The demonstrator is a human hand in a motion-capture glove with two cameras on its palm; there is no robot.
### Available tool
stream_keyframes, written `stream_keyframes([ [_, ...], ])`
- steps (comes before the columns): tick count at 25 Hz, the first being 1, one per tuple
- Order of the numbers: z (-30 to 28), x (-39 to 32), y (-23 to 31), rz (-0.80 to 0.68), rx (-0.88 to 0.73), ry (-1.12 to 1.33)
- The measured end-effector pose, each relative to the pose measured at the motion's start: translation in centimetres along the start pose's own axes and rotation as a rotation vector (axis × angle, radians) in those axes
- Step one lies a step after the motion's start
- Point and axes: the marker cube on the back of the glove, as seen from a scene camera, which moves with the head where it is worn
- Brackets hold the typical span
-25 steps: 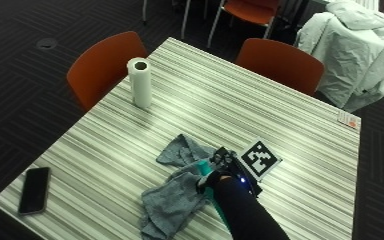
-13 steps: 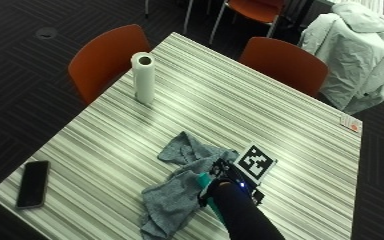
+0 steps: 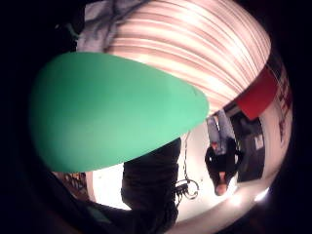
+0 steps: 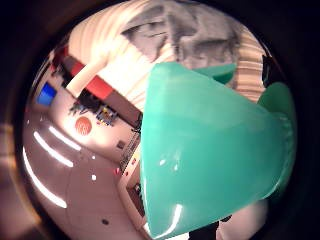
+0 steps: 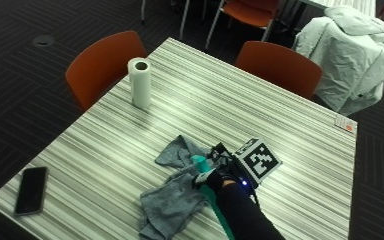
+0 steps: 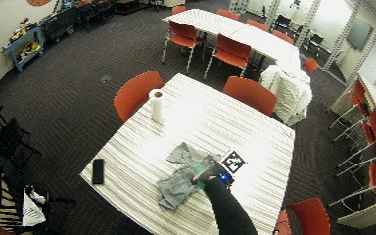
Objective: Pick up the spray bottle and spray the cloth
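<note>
Writing: no brand, label or lettering is showing legibly on any object; a small white card with an orange mark (image 5: 346,123) is lying at the table's far edge, well beyond the cloth, its print too small to read.
Right hand: the gloved right hand (image 5: 217,172) is reaching over the table, just beside the cloth, with its fingers curling around the spray bottle.
Spray bottle: the green spray bottle (image 5: 200,163) is sitting in that hand, its top poking out toward the cloth; its green body is filling much of both palm views (image 4: 210,160) (image 3: 112,112).
Cloth: the grey cloth (image 5: 172,195) is lying crumpled on the table, stretching from just in front of the bottle toward the near edge; it is also showing beyond the bottle in the thumb side palm view (image 4: 195,35).
Table: the table (image 5: 245,115) is showing a top of fine light and dark stripes under the cloth.
Paper roll: a white paper towel roll (image 5: 139,82) is standing upright, well apart from the cloth, toward the far left corner.
Phone: a dark phone (image 5: 29,190) is lying flat near the table edge, well to the left of the cloth.
Chairs: two orange chairs (image 5: 105,62) (image 5: 282,67) are standing at the table's far sides; a pale jacket (image 5: 352,55) is hanging over another seat beyond them.
Room: dark patterned carpet (image 6: 77,73) is covering the floor, with more tables and orange chairs (image 6: 230,46) standing farther back.
</note>
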Motion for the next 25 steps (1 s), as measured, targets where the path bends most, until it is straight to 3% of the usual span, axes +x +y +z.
stream_keyframes([
  [8,-0.3,-0.9,2.9,-0.579,0.118,-0.354],
  [12,-0.3,-0.3,4.6,-0.773,0.205,-0.517],
  [17,-0.7,-0.1,6.4,-0.868,0.294,-0.587],
  [25,-1.0,-0.7,6.4,-0.861,0.316,-0.58],
])
